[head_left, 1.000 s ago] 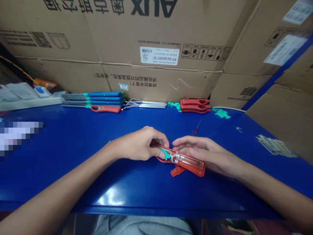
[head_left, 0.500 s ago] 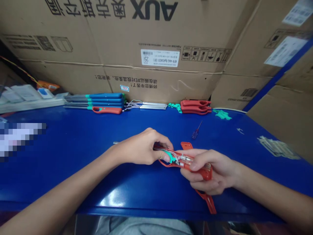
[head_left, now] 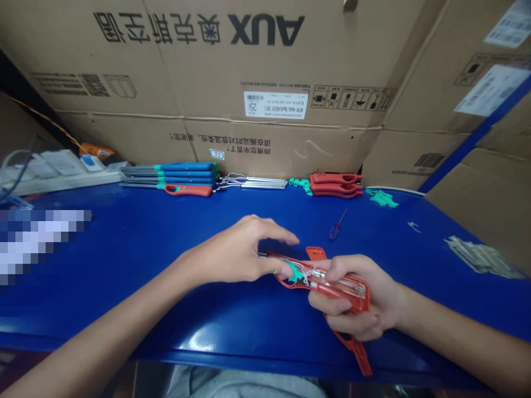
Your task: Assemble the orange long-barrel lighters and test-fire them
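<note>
An open red lighter body with a clear inner tube, thin wires and a green part lies in my right hand, whose fingers wrap round it just above the blue table. A red strip hangs from below that hand. My left hand rests at the lighter's left end; its thumb presses the green part, the index finger is stretched out. A metal tip shows under the left fingers.
Along the back stand large cardboard boxes. In front of them lie blue and red long lighters, metal tubes, red shells and green pieces. A small screwdriver lies behind my hands. A pile of clear pieces is at right.
My right hand went from lying flat over the lighter to gripping it and lifting it slightly toward me. The left hand's fingers have loosened, the index finger now stretched out.
</note>
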The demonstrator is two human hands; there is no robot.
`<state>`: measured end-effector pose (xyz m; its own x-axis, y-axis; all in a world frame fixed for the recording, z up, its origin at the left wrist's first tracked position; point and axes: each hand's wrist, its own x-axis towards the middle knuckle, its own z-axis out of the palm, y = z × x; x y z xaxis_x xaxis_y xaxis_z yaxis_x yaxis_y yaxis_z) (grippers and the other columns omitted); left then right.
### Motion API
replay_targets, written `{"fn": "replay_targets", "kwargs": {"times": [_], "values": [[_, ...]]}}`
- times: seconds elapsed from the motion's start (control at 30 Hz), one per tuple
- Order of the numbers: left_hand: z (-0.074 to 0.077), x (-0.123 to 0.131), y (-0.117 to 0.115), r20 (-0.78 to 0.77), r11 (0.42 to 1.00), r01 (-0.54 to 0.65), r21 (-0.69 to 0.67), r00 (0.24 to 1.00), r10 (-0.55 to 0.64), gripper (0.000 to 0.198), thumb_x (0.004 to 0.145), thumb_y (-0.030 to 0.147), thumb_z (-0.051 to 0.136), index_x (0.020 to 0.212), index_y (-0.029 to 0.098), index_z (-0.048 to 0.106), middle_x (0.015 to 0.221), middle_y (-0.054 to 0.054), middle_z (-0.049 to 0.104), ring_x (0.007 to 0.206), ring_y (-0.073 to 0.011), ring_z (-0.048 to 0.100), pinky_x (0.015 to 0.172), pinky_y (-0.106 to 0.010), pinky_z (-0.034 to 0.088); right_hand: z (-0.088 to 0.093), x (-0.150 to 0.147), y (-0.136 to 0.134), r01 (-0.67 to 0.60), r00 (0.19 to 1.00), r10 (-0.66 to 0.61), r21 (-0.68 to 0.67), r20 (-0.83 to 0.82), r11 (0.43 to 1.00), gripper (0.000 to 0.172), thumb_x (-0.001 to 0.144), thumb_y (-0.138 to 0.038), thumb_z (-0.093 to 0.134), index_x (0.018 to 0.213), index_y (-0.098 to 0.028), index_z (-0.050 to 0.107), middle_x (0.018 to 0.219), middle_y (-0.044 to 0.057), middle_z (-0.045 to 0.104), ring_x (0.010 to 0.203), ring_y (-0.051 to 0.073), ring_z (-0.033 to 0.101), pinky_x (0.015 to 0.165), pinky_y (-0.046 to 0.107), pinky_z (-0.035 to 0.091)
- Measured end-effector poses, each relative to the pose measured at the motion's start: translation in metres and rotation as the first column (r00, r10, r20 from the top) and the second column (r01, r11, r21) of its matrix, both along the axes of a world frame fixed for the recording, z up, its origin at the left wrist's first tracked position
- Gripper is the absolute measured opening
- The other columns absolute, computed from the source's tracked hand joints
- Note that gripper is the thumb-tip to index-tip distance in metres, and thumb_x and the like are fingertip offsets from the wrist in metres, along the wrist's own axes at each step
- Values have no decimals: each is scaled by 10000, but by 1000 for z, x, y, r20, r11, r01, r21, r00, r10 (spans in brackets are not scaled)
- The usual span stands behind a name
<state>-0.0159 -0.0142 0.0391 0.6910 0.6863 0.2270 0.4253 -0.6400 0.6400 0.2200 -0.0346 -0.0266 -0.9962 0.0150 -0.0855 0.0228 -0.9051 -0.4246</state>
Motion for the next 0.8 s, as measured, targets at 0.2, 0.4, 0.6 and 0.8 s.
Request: {"fn": "replay_targets", "kwargs": {"times": [0.2,0.4,0.6,0.8], "values": [[-14,-27,-37,202,640,-311,-703,775,599,157,784,297,701,777,140,687,689,-51,694,500,-131,598,416,-191,442,9,-2,-2,79,989,-85,54,123,995,444,810,-406,328,693,-90,618,427,2,450,302,76,316,258,160,264],[-26,-6,-72,47,123,-106,-987,542,839,270,861,244,647,1057,64,601,887,-187,734,607,-196,705,506,-248,584,7,-3,-6,100,987,-111,95,113,990,461,805,-414,345,665,-85,636,412,4,463,285,76,319,248,168,243],[-23,22,-74,140,161,-10,-987,446,884,230,935,288,551,1056,99,600,859,-136,723,582,-178,704,438,-215,564,3,0,-10,163,975,-176,97,134,982,470,795,-402,382,667,-43,657,467,30,520,293,73,374,251,177,271],[-23,25,-73,149,182,-34,-983,436,887,185,961,281,491,1006,135,594,816,-89,706,560,-165,694,338,-165,481,3,4,-7,90,989,-101,103,107,991,488,817,-412,378,789,-20,668,435,14,517,273,77,324,233,184,237]]}}
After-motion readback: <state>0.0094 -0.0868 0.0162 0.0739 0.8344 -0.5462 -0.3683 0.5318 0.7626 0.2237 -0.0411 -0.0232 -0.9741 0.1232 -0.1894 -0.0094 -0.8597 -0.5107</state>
